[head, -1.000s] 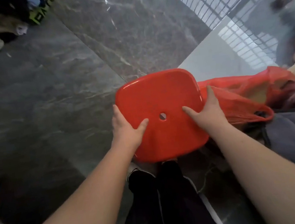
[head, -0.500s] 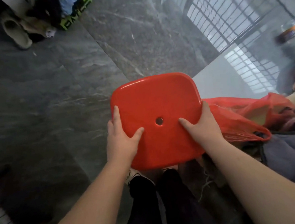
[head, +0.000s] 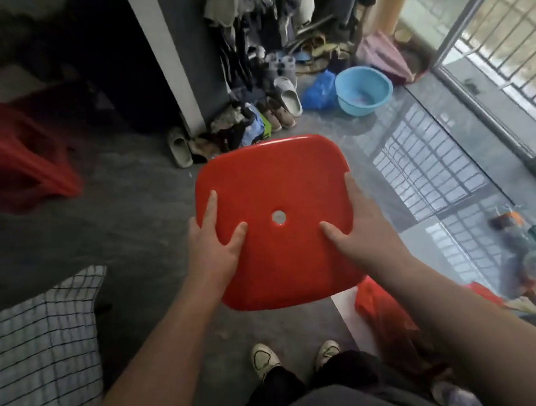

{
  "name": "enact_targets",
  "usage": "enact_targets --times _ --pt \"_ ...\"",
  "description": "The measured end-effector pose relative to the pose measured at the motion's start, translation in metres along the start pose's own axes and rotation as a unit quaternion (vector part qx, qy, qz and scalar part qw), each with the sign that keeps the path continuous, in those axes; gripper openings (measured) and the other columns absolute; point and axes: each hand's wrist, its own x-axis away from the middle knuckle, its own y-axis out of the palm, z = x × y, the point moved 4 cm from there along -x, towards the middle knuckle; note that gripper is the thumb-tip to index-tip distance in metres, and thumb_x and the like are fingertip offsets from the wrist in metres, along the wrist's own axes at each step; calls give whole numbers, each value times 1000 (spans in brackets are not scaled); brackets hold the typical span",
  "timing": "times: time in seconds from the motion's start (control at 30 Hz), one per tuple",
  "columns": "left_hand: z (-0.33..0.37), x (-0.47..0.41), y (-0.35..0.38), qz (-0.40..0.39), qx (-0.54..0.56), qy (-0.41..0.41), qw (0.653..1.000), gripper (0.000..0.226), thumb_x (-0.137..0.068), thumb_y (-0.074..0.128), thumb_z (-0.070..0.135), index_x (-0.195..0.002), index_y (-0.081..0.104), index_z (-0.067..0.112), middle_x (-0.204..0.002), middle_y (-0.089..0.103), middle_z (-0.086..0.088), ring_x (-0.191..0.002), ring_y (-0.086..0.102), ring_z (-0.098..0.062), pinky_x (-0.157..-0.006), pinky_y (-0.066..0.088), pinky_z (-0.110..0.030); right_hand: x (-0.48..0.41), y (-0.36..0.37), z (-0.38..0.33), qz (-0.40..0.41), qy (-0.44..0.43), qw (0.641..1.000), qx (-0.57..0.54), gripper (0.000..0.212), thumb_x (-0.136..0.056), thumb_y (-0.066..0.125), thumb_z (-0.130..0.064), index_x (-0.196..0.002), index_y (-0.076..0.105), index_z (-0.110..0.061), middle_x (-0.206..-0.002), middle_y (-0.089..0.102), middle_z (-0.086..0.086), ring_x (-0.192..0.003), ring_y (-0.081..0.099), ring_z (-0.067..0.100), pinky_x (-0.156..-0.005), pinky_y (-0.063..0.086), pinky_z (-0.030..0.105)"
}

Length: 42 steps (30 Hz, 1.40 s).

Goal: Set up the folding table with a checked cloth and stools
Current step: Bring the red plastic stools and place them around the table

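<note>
Far to the left of the left hand, a blurred stack of red plastic stools (head: 15, 159) stands on the dark grey stone floor (head: 134, 226). Nearer, below and left of that hand, a white cloth with a black check (head: 35, 349) drapes over a raised surface that it hides. The left hand (head: 213, 246) grips the left edge of a square red plastic stool (head: 272, 195), seen from above with a hole in the middle of its seat. The thumb and forefinger lie on top. The right hand (head: 361, 228) grips the right edge, thumb on top, so the stool hangs off the floor between both hands. Beyond the hands, shoes and hanging clothes crowd a grey wall. Beyond the right hand sits a round light-blue plastic basin (head: 364, 89). Under the right forearm lies a crumpled red plastic bag (head: 385, 313). Far right, a barred window casts a grid of light on the floor.

Half a second ago the view pointed down at the floor, with the bag to the right of the right hand. The two-handed grip is unchanged.
</note>
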Motion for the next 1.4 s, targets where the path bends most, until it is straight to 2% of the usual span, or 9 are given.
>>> enact_targets --times 0.2,0.3,0.47,0.6,0.8,1.0,1.13,1.4 --pt "3 19 -114 93 7 -1 996 76 -90 64 48 -154 22 46 -151 32 -12 -139 37 -26 -114 29 -38 22 13 -107 -8 -87 995 40 90 -88 58 -57 -154 -2 -47 -153 30 7 -134 42 27 -109 38 44" --pt "-11 30 -153 129 -16 -27 991 76 -91 60 54 -154 18 47 -154 30 -11 -140 36 -26 -114 32 -43 17 35 -147 -38 -109 992 42 89 -87 59 -60 -153 -1 -51 -154 28 7 -135 41 27 -109 37 43" --pt "-40 46 -195 203 -14 -102 974 75 -93 57 53 -155 17 43 -157 24 -13 -141 34 -29 -113 33 -45 -7 76 -213 -116 -169 976 69 90 -87 61 -58 -153 0 -51 -156 25 7 -129 49 28 -103 43 41" --pt "-67 53 -219 266 4 -181 947 75 -92 56 56 -155 16 45 -153 28 -12 -137 39 -28 -109 38 -45 -34 113 -259 -179 -237 951 88 88 -86 59 -62 -150 0 -56 -157 23 8 -129 48 29 -103 45 43" --pt "-89 40 -224 352 23 -296 888 75 -90 55 60 -153 15 50 -148 34 -10 -132 45 -28 -107 43 -49 -86 164 -308 -263 -329 899 120 88 -87 59 -60 -154 2 -49 -158 20 9 -131 46 29 -105 40 35" --pt "-73 31 -211 441 46 -379 812 74 -90 58 57 -152 19 49 -148 36 -7 -133 45 -25 -107 43 -47 -133 191 -345 -338 -412 836 133 88 -86 58 -62 -153 3 -51 -155 25 11 -130 47 29 -104 42 40" --pt "-73 56 -194 503 55 -438 743 74 -88 62 56 -152 24 49 -150 37 -5 -135 43 -26 -110 40 -46 -123 218 -367 -386 -481 771 158 88 -87 58 -61 -153 1 -49 -151 30 14 -128 48 31 -104 41 41" --pt "-99 110 -164 563 89 -490 660 73 -89 62 54 -151 23 50 -154 31 -5 -141 36 -24 -114 36 -47 -76 285 -369 -486 -521 682 166 91 -86 62 -56 -154 2 -48 -152 28 14 -134 40 30 -110 40 46"
